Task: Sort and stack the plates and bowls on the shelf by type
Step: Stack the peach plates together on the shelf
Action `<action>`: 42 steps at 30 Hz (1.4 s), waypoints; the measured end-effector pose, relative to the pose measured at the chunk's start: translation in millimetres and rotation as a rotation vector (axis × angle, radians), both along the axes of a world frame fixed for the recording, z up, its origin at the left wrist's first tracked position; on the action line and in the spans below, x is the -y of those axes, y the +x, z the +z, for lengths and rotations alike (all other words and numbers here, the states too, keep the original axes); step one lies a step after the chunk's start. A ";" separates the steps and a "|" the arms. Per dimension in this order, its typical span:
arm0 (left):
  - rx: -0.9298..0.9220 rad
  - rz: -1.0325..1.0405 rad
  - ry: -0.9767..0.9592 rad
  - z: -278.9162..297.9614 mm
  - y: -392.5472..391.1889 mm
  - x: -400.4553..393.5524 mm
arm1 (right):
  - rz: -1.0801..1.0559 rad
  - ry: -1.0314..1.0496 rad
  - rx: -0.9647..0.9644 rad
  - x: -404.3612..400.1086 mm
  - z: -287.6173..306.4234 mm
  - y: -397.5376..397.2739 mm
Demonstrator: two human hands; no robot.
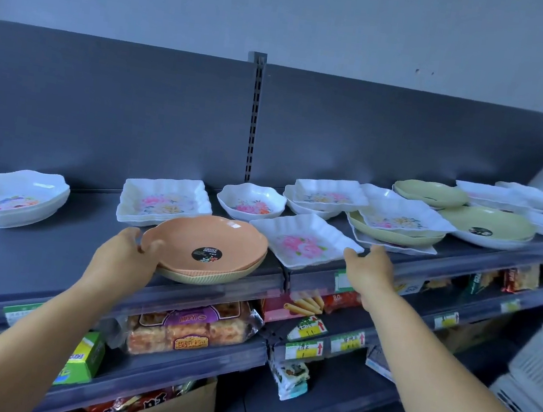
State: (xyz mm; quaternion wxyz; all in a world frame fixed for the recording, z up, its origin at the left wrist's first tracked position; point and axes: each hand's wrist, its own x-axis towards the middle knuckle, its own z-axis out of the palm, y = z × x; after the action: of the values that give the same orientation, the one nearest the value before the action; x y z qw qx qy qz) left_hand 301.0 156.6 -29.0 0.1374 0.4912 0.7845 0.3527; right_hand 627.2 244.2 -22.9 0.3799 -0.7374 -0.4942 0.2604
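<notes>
Grey shelf [49,256] | left hand [126,252] grips round orange plates [205,242]

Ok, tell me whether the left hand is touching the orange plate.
Touching. The head view shows the left hand gripping the orange plate at its left rim, thumb curled over the edge.

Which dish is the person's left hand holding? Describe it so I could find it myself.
On the top shelf, look at the front edge, just left of the vertical slotted post. The left hand grips the rim of a round orange plate topping a small stack. It is the only orange dish among white floral ones, and carries a black round sticker.
</notes>
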 end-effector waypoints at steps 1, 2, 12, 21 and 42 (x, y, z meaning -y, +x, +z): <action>-0.007 0.004 -0.005 -0.9 0.5 -1.7 | 0.013 -0.018 -0.072 -2.5 -0.7 1.6; -0.012 0.007 -0.012 -1.5 0.7 -3.3 | 0.026 -0.022 -0.151 -4.9 -1.8 2.7; 0.064 0.051 -0.025 4.5 5.6 -4.7 | 0.030 -0.073 -0.542 -21.9 -3.1 4.9; 0.295 0.091 0.078 3.9 -1.6 3.2 | -0.010 -0.004 -0.601 -14.5 11.3 0.5; 0.213 0.310 0.141 22.7 -121.4 73.8 | 0.311 -0.100 -0.735 -7.1 44.6 -191.6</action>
State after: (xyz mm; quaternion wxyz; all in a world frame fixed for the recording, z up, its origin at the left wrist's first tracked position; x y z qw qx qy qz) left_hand 179.7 82.8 -6.3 0.1289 0.3330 0.8051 0.4736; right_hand 435.6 251.3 21.7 0.4509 -0.5293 -0.4177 0.5849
